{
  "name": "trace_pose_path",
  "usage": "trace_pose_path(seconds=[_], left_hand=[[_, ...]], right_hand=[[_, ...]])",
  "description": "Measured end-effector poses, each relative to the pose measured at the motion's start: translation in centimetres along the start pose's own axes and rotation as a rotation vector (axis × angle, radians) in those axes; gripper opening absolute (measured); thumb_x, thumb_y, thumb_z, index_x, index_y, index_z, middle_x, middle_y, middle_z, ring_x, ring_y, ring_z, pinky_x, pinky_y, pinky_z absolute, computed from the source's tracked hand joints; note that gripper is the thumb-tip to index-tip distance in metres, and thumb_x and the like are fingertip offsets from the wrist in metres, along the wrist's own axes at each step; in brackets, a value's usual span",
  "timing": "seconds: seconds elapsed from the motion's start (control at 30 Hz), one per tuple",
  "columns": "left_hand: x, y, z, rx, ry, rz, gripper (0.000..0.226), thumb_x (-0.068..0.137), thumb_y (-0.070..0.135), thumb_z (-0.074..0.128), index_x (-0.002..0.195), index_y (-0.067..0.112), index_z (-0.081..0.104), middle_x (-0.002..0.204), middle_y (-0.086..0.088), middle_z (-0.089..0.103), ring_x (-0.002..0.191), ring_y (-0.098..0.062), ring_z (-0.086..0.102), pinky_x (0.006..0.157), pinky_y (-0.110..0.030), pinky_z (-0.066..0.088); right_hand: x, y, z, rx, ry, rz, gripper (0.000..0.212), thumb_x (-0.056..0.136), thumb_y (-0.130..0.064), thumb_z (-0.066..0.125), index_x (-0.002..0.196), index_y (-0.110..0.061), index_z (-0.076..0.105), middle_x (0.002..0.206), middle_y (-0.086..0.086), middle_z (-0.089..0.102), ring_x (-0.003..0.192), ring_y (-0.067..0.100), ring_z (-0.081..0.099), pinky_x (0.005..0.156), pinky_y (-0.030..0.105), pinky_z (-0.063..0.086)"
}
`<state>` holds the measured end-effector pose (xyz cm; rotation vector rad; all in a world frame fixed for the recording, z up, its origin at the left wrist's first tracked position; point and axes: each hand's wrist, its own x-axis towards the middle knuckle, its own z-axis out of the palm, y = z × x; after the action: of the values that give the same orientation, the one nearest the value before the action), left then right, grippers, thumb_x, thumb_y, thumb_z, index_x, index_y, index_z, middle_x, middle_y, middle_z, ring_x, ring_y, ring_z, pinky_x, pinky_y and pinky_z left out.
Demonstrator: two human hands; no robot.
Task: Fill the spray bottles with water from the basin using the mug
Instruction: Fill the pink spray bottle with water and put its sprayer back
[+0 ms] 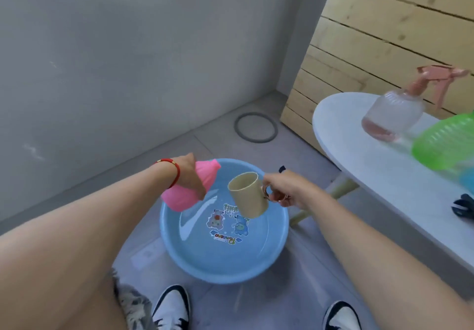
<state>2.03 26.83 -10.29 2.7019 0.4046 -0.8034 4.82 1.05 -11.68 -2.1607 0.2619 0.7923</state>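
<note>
The left hand (191,175) grips a pink plastic spray bottle (188,188), capless, above the round blue plastic basin's (223,265) far rim, its long axis tilted, neck pointing up-right toward the mug. The right hand (284,188) pinches the handle of a beige plastic mug (247,195) over the basin. Both look light, rigid, likely slippery when wet; the bottle's waist suits holding.

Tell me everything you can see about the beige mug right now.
The beige mug looks like smooth matte plastic, a plain straight-sided cylinder with one loop handle. The right hand holds it by that handle, fingers curled through the loop. It hangs in the air above the blue basin, tilted so its open mouth faces up and toward the pink bottle held by the left hand. Mug and bottle are close but apart. Whether the mug holds water cannot be seen.
</note>
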Motion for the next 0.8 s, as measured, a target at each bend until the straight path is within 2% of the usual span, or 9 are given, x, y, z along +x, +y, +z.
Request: trace_pose_path(seconds=[0.17,0.23,0.33,0.4,0.47,0.53,0.63,0.73,0.8], left_hand=[[0.2,-0.8,0.4,0.006,-0.064,-0.006,0.097,0.051,0.055,0.085,0.133,0.022,0.046,0.119,0.0,0.064,0.107,-0.028,0.066,0.095,-0.04,0.057],[0.3,-0.7,0.7,0.008,-0.085,-0.006,0.097,0.047,0.055,0.084,0.131,0.023,0.046,0.116,0.001,0.064,0.104,-0.028,0.067,0.093,-0.04,0.058],[0.6,-0.3,1.0,0.006,-0.113,-0.006,0.084,0.059,0.05,0.089,0.127,0.024,0.048,0.113,0.002,0.065,0.1,-0.027,0.068,0.087,-0.038,0.06],[0.8,0.1,1.2,0.004,-0.134,-0.014,0.082,0.063,0.049,0.089,0.129,0.024,0.048,0.115,0.002,0.065,0.101,-0.026,0.068,0.087,-0.038,0.06],[0.9,0.4,1.3,0.014,-0.138,-0.017,0.083,0.064,0.049,0.089,0.13,0.024,0.047,0.118,0.001,0.064,0.101,-0.027,0.067,0.085,-0.036,0.058],[1.1,0.4,1.4,0.022,-0.143,-0.031,0.084,0.064,0.05,0.09,0.131,0.024,0.046,0.119,0.001,0.062,0.1,-0.028,0.065,0.081,-0.034,0.055],[1.6,0.6,1.3,0.026,-0.159,-0.035,0.083,0.065,0.05,0.09,0.132,0.023,0.048,0.119,0.0,0.063,0.101,-0.027,0.066,0.082,-0.035,0.056],[1.7,0.7,1.3,0.027,-0.172,-0.04,0.086,0.066,0.05,0.089,0.135,0.022,0.047,0.122,-0.001,0.063,0.104,-0.028,0.066,0.089,-0.038,0.058],[1.8,0.6,1.2,0.028,-0.17,-0.046,0.086,0.066,0.05,0.089,0.135,0.022,0.046,0.122,-0.001,0.063,0.104,-0.029,0.066,0.089,-0.039,0.058]], right_hand=[[5.6,6.0,7.1,0.072,-0.084,0.112,0.025,0.093,-0.018,0.055,0.069,-0.016,0.056,0.055,0.001,0.061,0.059,0.019,0.062,0.065,0.03,0.048],[7.7,7.7,9.2,0.01,-0.099,0.095,0.026,0.095,-0.02,0.055,0.073,-0.01,0.063,0.063,0.005,0.069,0.073,0.027,0.069,0.071,0.034,0.051],[10.0,8.6,11.4,-0.244,0.128,0.027,0.028,0.094,-0.024,0.057,0.099,0.001,0.071,0.101,0.02,0.072,0.101,0.037,0.063,0.074,0.033,0.044],[10.9,9.0,12.2,-0.332,0.256,-0.027,0.03,0.096,-0.019,0.053,0.107,0.003,0.07,0.111,0.024,0.067,0.118,0.037,0.054,0.082,0.034,0.043],[11.3,9.9,12.5,-0.478,0.372,-0.066,0.03,0.098,-0.021,0.053,0.108,-0.004,0.075,0.114,0.016,0.066,0.126,0.033,0.049,0.092,0.036,0.044],[12.2,11.0,13.0,-0.689,0.419,-0.093,0.026,0.1,-0.027,0.053,0.105,-0.019,0.077,0.112,0.002,0.07,0.123,0.025,0.048,0.094,0.036,0.042],[13.0,11.3,14.1,-0.924,0.342,-0.141,0.022,0.097,-0.023,0.055,0.106,-0.025,0.075,0.112,-0.006,0.071,0.125,0.023,0.044,0.093,0.033,0.037],[12.6,11.2,15.9,-0.915,0.164,-0.221,0.025,0.098,-0.014,0.054,0.114,-0.019,0.072,0.119,0.004,0.065,0.127,0.03,0.042,0.099,0.034,0.038],[11.8,10.5,16.9,-0.863,0.072,-0.263,0.022,0.1,-0.013,0.054,0.113,-0.013,0.072,0.111,0.01,0.058,0.126,0.033,0.042,0.098,0.035,0.039]])
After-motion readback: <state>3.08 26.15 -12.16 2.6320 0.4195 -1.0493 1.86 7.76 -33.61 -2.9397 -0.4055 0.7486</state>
